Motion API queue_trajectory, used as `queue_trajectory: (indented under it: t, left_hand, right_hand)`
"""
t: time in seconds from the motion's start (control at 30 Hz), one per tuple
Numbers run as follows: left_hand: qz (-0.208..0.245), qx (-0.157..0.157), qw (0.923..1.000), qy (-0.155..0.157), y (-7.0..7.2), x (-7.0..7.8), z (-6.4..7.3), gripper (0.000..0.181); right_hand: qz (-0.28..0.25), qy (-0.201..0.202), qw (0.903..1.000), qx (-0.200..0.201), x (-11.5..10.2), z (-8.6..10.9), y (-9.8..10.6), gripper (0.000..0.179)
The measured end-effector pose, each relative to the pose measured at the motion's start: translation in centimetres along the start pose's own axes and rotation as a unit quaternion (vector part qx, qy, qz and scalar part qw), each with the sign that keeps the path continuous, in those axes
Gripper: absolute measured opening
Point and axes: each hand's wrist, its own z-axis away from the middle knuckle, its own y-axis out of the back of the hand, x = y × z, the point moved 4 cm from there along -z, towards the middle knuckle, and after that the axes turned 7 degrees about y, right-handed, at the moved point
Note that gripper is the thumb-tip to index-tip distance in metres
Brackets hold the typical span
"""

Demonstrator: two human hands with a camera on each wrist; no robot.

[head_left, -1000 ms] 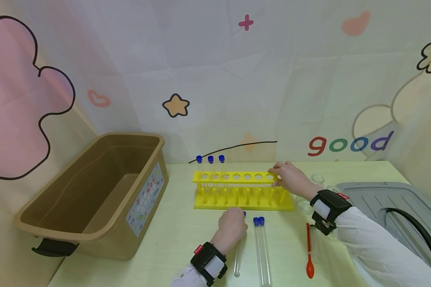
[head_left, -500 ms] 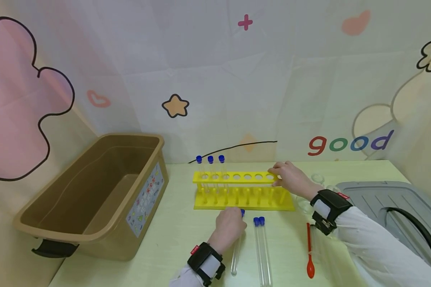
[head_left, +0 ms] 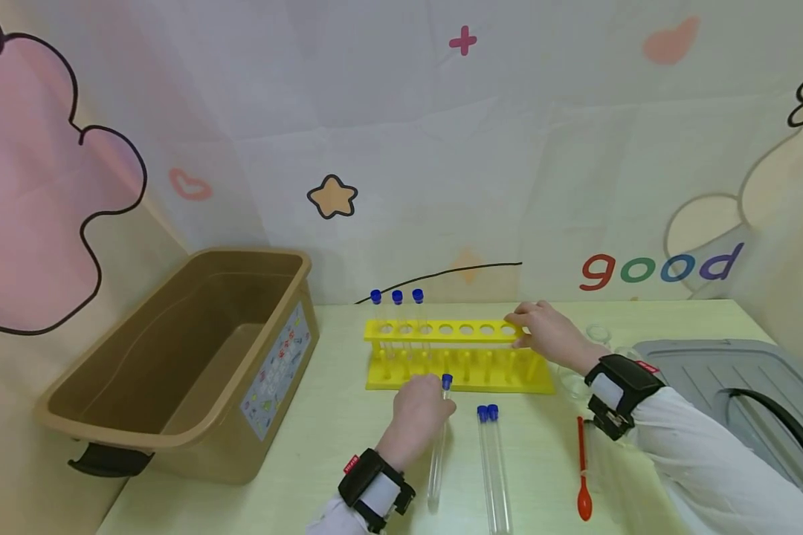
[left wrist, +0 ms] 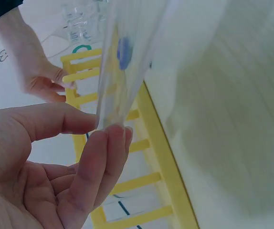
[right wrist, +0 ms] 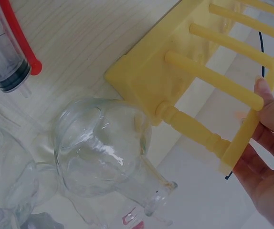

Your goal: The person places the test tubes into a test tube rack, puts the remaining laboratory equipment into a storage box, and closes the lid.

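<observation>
Near the front of the table my left hand (head_left: 415,420) pinches a clear test tube (head_left: 437,468) with a blue cap between thumb and fingers. The tube leans, cap end up, in front of the yellow test tube rack (head_left: 495,383). In the left wrist view the tube (left wrist: 132,62) is seen close up, between thumb and fingertips. My right hand (head_left: 552,336) grips the right end of the rack's top bar, thumb and fingers on either side in the right wrist view. Several holes are vacant; three capped tubes (head_left: 398,299) stand at the rack's left end.
Two more capped tubes (head_left: 493,468) lie side by side on the table. To their right is a red spoon (head_left: 584,498). Glass flasks (right wrist: 96,148) and a syringe (right wrist: 8,57) sit by the rack's right end. A brown bin (head_left: 268,446) stands left, a grey lid (head_left: 689,364) right.
My left hand has shifted slightly left and raised the test tube, so its blue cap shows higher, before the rack. My right hand has kept its grip on the rack.
</observation>
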Motion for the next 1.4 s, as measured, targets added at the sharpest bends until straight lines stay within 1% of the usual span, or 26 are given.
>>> queue_trajectory:
  t: [0.07,0.13,0.23,0.33,0.47,0.57,0.7,0.8,0.97,1.07,1.17,1.4]
  left_hand:
    - [0.006,0.010,0.9999,-0.005,0.5,0.1,0.0,0.045]
    - [0.014,0.012,0.9998,-0.007,0.8,0.1,-0.1,0.046]
    - [0.037,0.009,0.9993,-0.006,1.3,0.1,-0.2,0.044]
    - [0.055,0.012,0.9984,-0.006,1.9,0.2,-0.3,0.042]
    - [0.077,0.035,0.9962,-0.020,2.8,0.4,-0.5,0.041]
    - [0.102,0.048,0.9933,-0.025,3.6,0.6,-0.6,0.040]
    - [0.120,0.077,0.9891,-0.038,4.9,0.9,-0.7,0.026]
    - [0.120,0.110,0.9849,-0.058,6.0,1.3,-0.8,0.014]
    - [0.121,0.151,0.9781,-0.077,7.7,1.9,-1.2,0.013]
    - [0.122,0.165,0.9753,-0.082,8.4,2.1,-1.4,0.013]
    - [0.124,0.169,0.9742,-0.083,8.7,2.4,-1.6,0.013]
    - [0.120,0.185,0.9710,-0.092,9.2,3.0,-2.1,0.014]
  right_hand:
    - [-0.001,0.002,1.0000,0.002,0.0,0.0,0.0,0.035]
    - [0.001,0.001,1.0000,0.001,0.1,0.0,0.1,0.035]
    - [0.000,-0.003,1.0000,0.000,0.1,0.1,0.0,0.036]
    - [-0.004,-0.004,1.0000,-0.002,0.2,0.0,-0.1,0.036]
    - [-0.005,-0.004,1.0000,-0.004,0.2,-0.1,-0.1,0.036]
    - [-0.004,-0.004,1.0000,-0.002,0.2,-0.1,-0.1,0.036]
    - [-0.003,-0.001,1.0000,-0.001,0.1,0.0,0.0,0.036]
    - [-0.004,0.001,1.0000,-0.002,0.0,0.0,0.1,0.036]
    - [-0.003,0.003,1.0000,0.000,0.1,0.0,0.1,0.036]
    - [-0.003,0.003,1.0000,0.000,0.1,0.0,0.0,0.036]
    - [-0.005,-0.003,1.0000,-0.001,0.1,0.0,0.0,0.036]
    - [-0.005,-0.008,1.0000,-0.003,0.1,-0.1,0.0,0.036]
